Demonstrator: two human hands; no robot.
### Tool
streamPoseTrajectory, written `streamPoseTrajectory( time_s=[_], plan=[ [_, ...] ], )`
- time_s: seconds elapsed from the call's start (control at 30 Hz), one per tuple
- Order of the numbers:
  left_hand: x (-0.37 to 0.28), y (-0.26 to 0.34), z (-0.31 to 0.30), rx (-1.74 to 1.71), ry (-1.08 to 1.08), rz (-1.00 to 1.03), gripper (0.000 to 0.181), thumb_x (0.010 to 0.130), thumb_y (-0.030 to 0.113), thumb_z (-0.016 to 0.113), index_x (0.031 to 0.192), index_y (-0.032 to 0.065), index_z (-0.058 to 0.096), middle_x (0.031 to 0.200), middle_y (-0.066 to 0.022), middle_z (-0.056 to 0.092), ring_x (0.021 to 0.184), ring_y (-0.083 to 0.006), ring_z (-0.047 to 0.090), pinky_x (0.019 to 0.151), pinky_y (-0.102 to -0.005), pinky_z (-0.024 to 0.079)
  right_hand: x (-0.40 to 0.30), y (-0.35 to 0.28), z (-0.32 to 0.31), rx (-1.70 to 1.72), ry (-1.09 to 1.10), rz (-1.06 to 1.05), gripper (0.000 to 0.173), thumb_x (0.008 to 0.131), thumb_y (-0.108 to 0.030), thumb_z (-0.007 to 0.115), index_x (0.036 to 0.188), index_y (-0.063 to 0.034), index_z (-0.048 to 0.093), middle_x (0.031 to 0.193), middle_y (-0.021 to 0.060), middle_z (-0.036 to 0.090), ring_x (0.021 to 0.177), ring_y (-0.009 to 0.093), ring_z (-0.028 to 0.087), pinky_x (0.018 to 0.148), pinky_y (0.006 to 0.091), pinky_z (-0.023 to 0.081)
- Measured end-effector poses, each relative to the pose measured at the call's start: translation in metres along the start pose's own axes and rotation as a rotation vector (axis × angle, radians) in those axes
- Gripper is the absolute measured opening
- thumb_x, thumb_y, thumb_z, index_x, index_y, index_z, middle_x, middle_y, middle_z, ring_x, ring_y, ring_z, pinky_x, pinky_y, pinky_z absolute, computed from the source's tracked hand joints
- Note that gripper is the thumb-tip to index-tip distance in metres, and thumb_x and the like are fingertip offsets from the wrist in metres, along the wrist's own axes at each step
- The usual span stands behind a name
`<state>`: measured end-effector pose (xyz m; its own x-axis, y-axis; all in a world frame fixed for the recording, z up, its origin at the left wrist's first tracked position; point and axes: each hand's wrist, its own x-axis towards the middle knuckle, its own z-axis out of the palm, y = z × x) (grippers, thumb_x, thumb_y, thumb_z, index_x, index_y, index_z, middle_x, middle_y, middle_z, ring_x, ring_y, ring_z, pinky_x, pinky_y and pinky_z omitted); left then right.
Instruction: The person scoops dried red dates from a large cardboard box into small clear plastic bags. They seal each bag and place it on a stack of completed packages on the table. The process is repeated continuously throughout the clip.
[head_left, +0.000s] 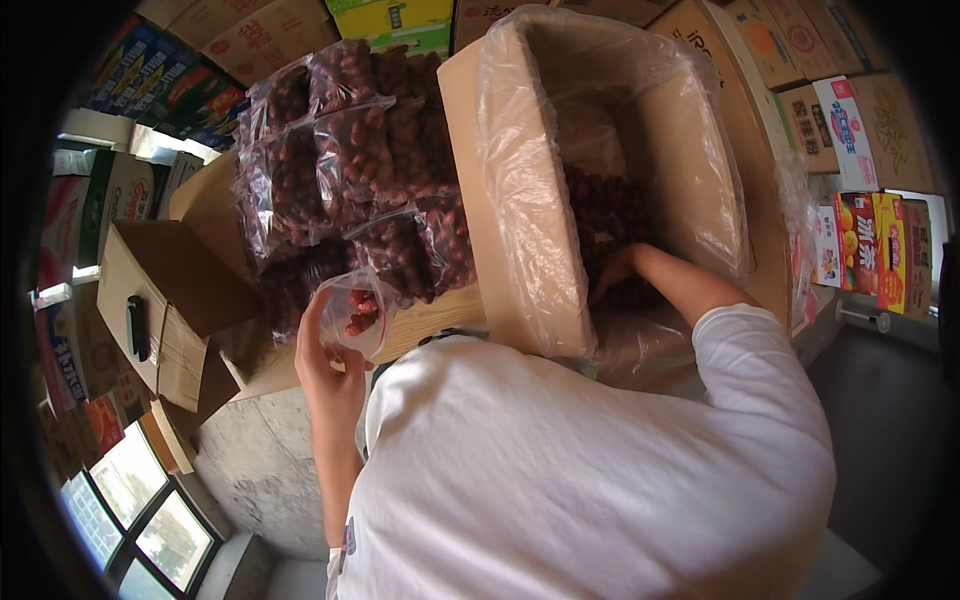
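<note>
My left hand (335, 352) holds a clear plastic bag (360, 300) by its sides, its mouth spread, with a few dried red dates in it. My right hand (616, 270) reaches down among loose dried red dates (611, 202) inside a large cardboard box (517, 195) lined with clear plastic film; its fingertips are hidden, so its grip does not show. Filled clear bags of red dates (360, 146) lie stacked in rows to the left of the box, just beyond my left hand.
An open cardboard box (169, 315) with a dark object on its side stands at the left. Cartons (255, 37) are piled along the back, and more cartons (870, 247) stand at the right. A window (142, 517) is at the lower left.
</note>
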<state>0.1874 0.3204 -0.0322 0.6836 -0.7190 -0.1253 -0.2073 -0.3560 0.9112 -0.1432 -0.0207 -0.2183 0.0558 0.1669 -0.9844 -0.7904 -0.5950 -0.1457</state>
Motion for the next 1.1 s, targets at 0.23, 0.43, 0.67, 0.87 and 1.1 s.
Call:
streamPoseTrajectory(
  time_s=[0.23,0.43,0.67,0.87,1.1],
  plan=[
    [0.001,-0.001,-0.002,0.010,-0.016,-0.002,0.076,0.063,-0.019,0.040,0.136,-0.0003,0.049,0.134,-0.0171,0.054,0.058,-0.0117,0.063,0.051,-0.0224,0.053,-0.013,-0.002,0.013,-0.295,0.389,0.065,0.114,0.063,-0.070,0.078,0.151,-0.0105,0.038,0.155,0.0185,0.036,0.141,0.035,0.034,0.115,0.0432,0.029],
    [0.001,0.000,-0.001,0.022,-0.032,-0.017,0.072,0.067,-0.014,0.037,0.137,0.0003,0.050,0.133,-0.0147,0.056,0.071,-0.0104,0.066,0.056,-0.0228,0.056,-0.062,-0.036,0.002,0.027,0.046,0.215,0.104,0.064,-0.060,0.084,0.146,-0.0101,0.045,0.150,0.0140,0.043,0.131,0.033,0.047,0.106,0.0442,0.041],
    [0.001,0.001,0.000,0.017,-0.035,-0.031,0.074,0.066,-0.014,0.037,0.138,0.0002,0.049,0.137,-0.0146,0.054,0.069,-0.0095,0.065,0.056,-0.0224,0.055,0.035,0.039,0.020,-0.004,-0.030,0.040,0.102,0.065,-0.051,0.085,0.148,-0.0105,0.042,0.151,0.0132,0.043,0.133,0.032,0.044,0.109,0.0449,0.039],
    [0.001,-0.002,0.003,0.017,0.003,0.002,0.075,0.065,-0.016,0.041,0.137,0.0020,0.051,0.131,-0.0161,0.057,0.057,-0.0105,0.060,0.052,-0.0234,0.053,0.035,0.045,0.024,-0.005,0.066,-0.075,0.111,0.061,-0.050,0.087,0.151,-0.0116,0.036,0.154,0.0161,0.039,0.142,0.031,0.034,0.118,0.0441,0.027],
    [0.001,-0.003,0.003,-0.003,0.003,-0.002,0.074,0.065,-0.016,0.041,0.136,0.0014,0.051,0.131,-0.0159,0.057,0.058,-0.0110,0.061,0.052,-0.0233,0.053,0.015,0.028,0.035,0.083,0.213,-0.086,0.106,0.061,-0.043,0.088,0.149,-0.0119,0.040,0.150,0.0145,0.045,0.139,0.030,0.039,0.116,0.0436,0.031]
  ],
)
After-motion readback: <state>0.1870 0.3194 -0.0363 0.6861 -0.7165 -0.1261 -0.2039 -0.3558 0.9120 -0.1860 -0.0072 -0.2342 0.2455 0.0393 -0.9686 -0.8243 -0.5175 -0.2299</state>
